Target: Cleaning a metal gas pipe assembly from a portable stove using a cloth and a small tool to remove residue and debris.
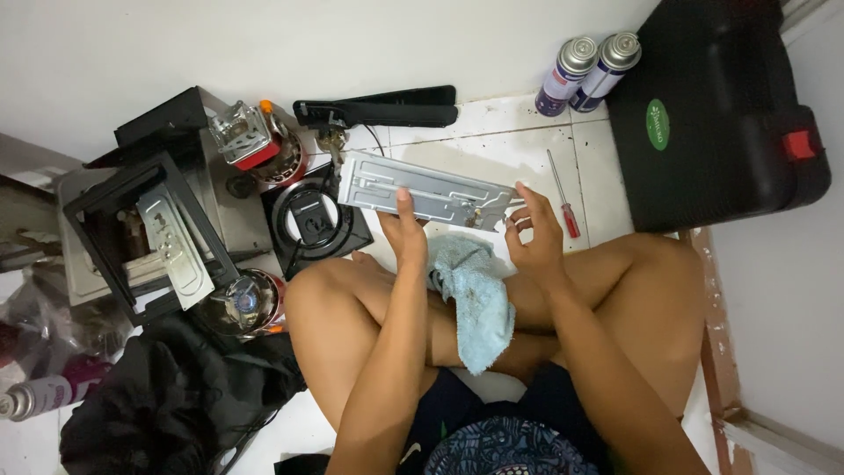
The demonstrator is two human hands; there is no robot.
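Hands hold a grey metal panel (428,191) at mid-frame: left hand (403,230) grips its lower edge, right hand (532,230) pinches its right end. Sharp stamped edges could cut fingers, or the panel could slip onto the blue cloth (477,299) below.

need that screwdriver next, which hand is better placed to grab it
Right. The right hand sits at the metal plate's right end, close to the red-handled screwdriver; the left hand holds the plate's middle, farther away.
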